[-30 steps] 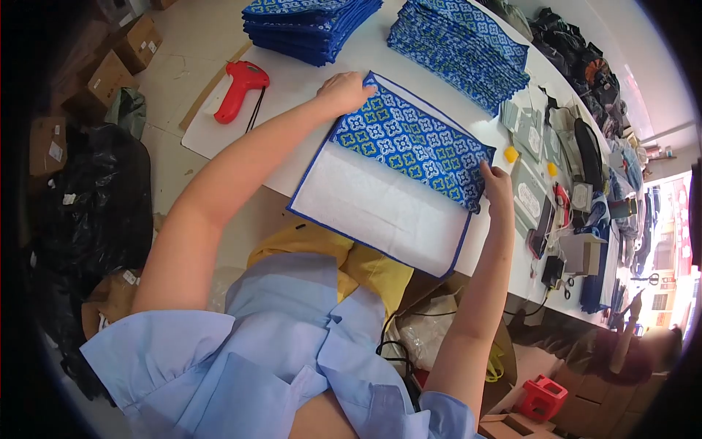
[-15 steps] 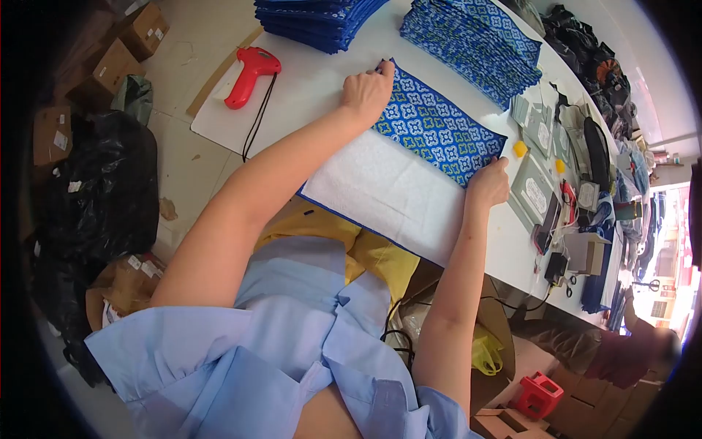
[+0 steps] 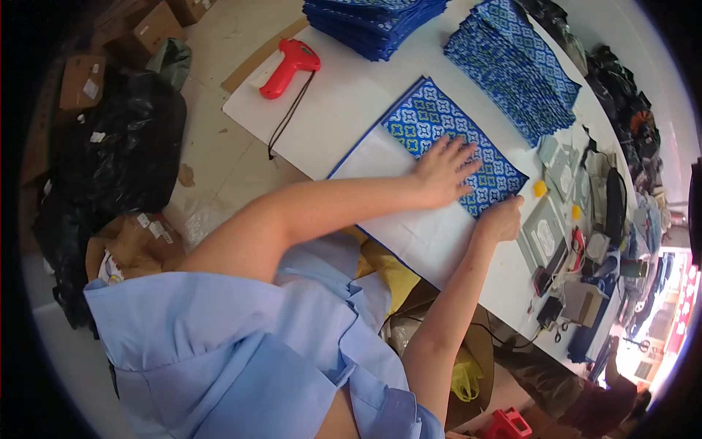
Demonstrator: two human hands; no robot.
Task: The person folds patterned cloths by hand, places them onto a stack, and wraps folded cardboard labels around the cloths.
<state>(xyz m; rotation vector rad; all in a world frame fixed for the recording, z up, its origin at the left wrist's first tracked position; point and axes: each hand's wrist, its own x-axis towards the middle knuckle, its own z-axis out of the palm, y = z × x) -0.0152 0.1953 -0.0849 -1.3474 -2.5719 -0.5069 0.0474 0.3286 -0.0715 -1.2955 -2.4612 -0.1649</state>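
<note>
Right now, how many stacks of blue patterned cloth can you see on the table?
2. The left stack is right of the red gun-shaped tool; the right stack is beyond the partly folded cloth. More may be out of frame.

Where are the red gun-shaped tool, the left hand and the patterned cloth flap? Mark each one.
Red gun-shaped tool (image 3: 284, 72), head view: on its handle.
Left hand (image 3: 443, 175), head view: on its back.
Patterned cloth flap (image 3: 442, 115), head view: on bare print beyond the fingers.
</note>
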